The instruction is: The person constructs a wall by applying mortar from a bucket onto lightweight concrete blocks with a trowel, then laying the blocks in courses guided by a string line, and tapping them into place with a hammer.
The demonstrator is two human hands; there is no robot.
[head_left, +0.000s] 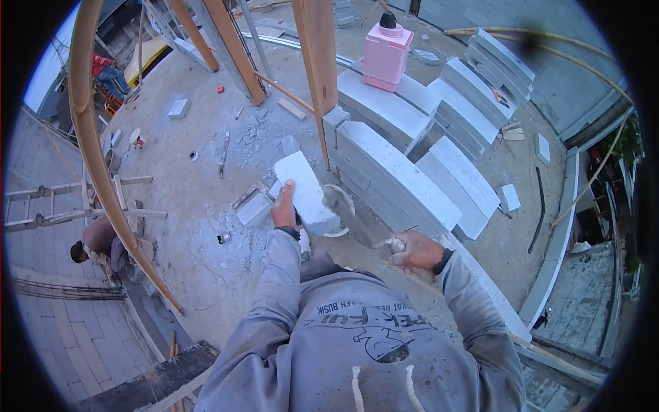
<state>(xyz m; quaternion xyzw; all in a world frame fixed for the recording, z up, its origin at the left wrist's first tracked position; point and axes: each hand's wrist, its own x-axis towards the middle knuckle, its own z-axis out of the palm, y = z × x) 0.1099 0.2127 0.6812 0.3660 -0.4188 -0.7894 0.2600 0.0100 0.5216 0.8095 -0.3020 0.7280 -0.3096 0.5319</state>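
A white block (302, 189) is held up in front of me, with my left hand (283, 206) closed on its left edge. My right hand (417, 251) grips the handle of a trowel (360, 230), whose mortar-smeared blade reaches toward the block's lower right end. Behind that end, a round pale container (338, 232) shows only its rim. Just right of the block runs a low wall of pale blocks (398, 172). Another block piece (255, 209) lies on the floor to the left of my left hand.
A pink jug (388, 56) stands on stacked blocks. A wooden post (316, 62) rises at the wall's end. Rubble and a long tool (224, 152) lie on the floor. One person (99, 242) bends at the left; another (108, 74) is farther back.
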